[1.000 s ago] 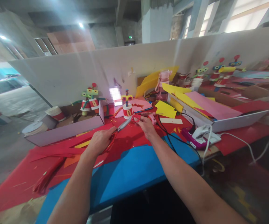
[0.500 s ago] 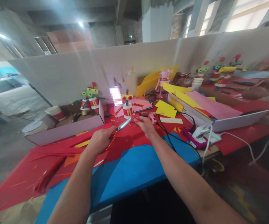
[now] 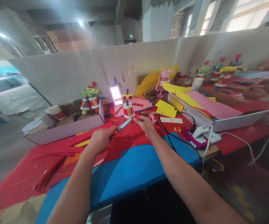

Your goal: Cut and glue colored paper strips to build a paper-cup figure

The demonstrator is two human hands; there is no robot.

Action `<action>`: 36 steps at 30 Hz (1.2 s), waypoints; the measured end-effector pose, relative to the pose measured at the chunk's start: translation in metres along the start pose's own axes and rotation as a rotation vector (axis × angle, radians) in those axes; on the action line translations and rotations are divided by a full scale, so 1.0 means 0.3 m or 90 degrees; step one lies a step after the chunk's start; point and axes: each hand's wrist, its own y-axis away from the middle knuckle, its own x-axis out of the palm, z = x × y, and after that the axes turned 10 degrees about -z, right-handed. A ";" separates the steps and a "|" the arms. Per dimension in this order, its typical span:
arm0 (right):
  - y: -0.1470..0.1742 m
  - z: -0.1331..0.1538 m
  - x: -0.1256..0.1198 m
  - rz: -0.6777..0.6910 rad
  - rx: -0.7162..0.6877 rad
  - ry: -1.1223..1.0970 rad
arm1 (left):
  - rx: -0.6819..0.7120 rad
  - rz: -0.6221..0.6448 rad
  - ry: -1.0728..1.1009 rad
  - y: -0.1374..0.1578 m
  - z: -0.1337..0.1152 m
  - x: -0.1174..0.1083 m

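My left hand (image 3: 103, 138) is closed on the red handles of a pair of scissors (image 3: 124, 124), whose blades point up and to the right. Between the fingers of my right hand (image 3: 146, 125) is a small piece of red paper (image 3: 136, 118), right by the blade tips. Just beyond both hands stands a paper-cup robot (image 3: 128, 110) with a yellow head, a spring-like neck and folded-paper arms. A pink glue gun (image 3: 152, 117) lies to the right of my right hand.
Two more cup robots (image 3: 93, 101) stand by the low box (image 3: 66, 129) at left. A purple power strip (image 3: 195, 140) with cables and a box of coloured paper (image 3: 241, 119) are at right. Another person's hands (image 3: 257, 90) show at far right. Blue sheeting (image 3: 129, 174) covers the near edge.
The red paper has turned in my right fingers and shows less of its face. My left hand and the scissors stay nearly in place. The other person's hands at far right have shifted.
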 end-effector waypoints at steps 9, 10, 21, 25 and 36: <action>0.000 -0.001 0.001 -0.006 0.000 -0.006 | -0.008 0.008 0.013 -0.002 -0.001 0.003; 0.000 -0.002 0.000 -0.002 -0.001 -0.005 | -0.008 0.008 0.012 -0.002 -0.001 0.004; -0.002 -0.009 0.001 -0.005 0.004 0.000 | -0.004 0.008 -0.003 -0.001 -0.002 0.001; 0.000 -0.006 0.003 -0.004 0.006 -0.001 | -0.001 0.010 0.004 -0.001 -0.001 0.001; 0.000 -0.002 0.001 -0.022 -0.002 -0.001 | -0.002 0.001 0.025 0.000 0.002 -0.005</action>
